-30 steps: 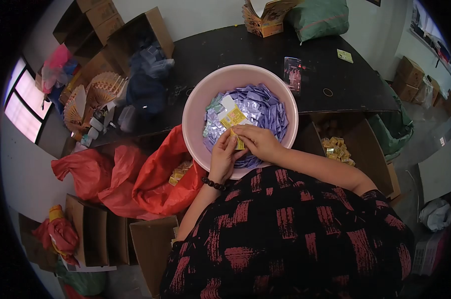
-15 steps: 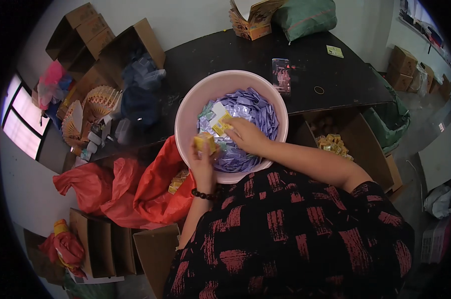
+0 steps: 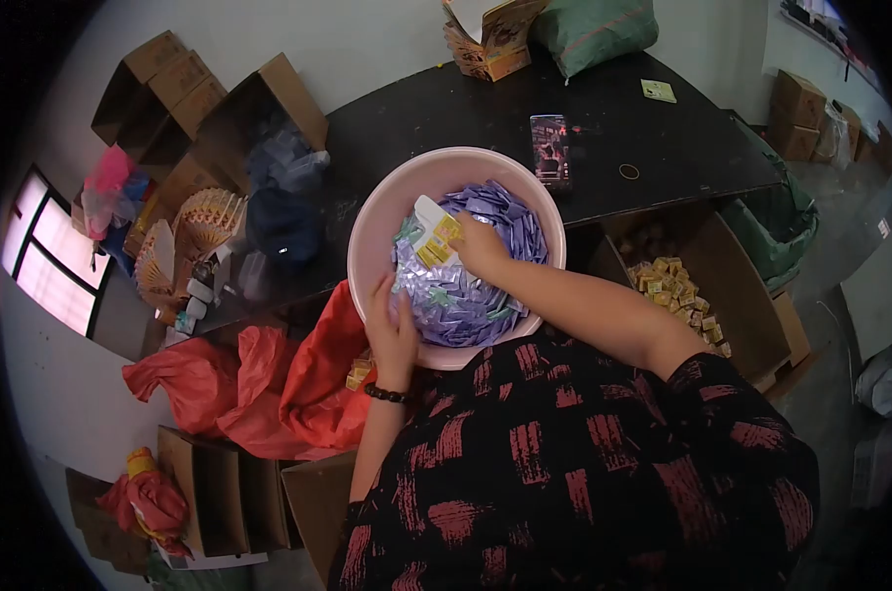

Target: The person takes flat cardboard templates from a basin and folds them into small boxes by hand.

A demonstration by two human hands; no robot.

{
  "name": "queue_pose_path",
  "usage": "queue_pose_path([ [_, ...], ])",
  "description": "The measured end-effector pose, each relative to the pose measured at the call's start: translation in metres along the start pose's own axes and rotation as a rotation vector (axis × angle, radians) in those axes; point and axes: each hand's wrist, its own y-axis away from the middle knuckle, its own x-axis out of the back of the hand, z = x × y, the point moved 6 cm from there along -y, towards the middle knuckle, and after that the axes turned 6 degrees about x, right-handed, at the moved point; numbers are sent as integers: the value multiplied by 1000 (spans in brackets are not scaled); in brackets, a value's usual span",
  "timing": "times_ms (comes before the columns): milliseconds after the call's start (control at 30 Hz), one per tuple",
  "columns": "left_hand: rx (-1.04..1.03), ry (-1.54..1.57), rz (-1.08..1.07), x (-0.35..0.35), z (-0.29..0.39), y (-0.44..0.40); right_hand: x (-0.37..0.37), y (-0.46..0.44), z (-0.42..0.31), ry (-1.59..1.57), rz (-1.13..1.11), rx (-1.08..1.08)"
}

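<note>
A pink tub (image 3: 367, 202) stands in front of me, holding many small purple sachets (image 3: 510, 212) with a few green ones among them. My right hand (image 3: 480, 246) is over the sachets, its fingers closed on the edge of a yellow and white carton (image 3: 436, 241) with a white flap raised. At the tub's near left rim is my left hand (image 3: 393, 330), its fingers apart and nothing visible in them. A dark bead bracelet (image 3: 385, 394) circles that wrist.
Left of the tub hangs a red bag (image 3: 323, 394) with small yellow boxes inside. A cardboard box (image 3: 751, 295) at right holds several more. On the black table (image 3: 416, 108) lie a phone (image 3: 550, 153), a rubber band (image 3: 629, 171) and a green sack (image 3: 599, 34).
The small yellow box has left my left hand, whose fingers are now apart. My right hand still grips the carton, now tilted more over the sachets. The view has shifted slightly.
</note>
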Motion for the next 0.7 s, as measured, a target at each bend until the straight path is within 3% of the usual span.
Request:
queue_pose_path([
  [67,63,130,-94,-46,-24,-9,11,5,0,-231,164,40],
  [133,409,441,-176,-82,-55,-16,12,8,3,-308,188,112],
  [167,406,444,-170,-83,-49,-20,15,11,1,-388,207,176],
  [233,616,591,-153,-87,-48,-18,19,20,5,-403,203,230],
  [333,515,498,-169,-89,-56,-20,45,36,0,-415,320,147],
  [433,477,415,-422,-106,-47,-17,67,41,2,-476,483,96],
  [500,369,340,-451,-111,-42,-17,71,36,6,-546,539,153],
  [567,430,628,-95,-97,-46,-25,62,36,5,-461,323,211],
  [600,519,835,-43,-91,-46,-29,51,35,10,-462,192,230],
  [667,745,869,-147,-85,-45,-26,25,39,18,-435,-84,154],
  [700,665,725,-122,-77,-25,-20,22,43,18,-265,-96,134],
])
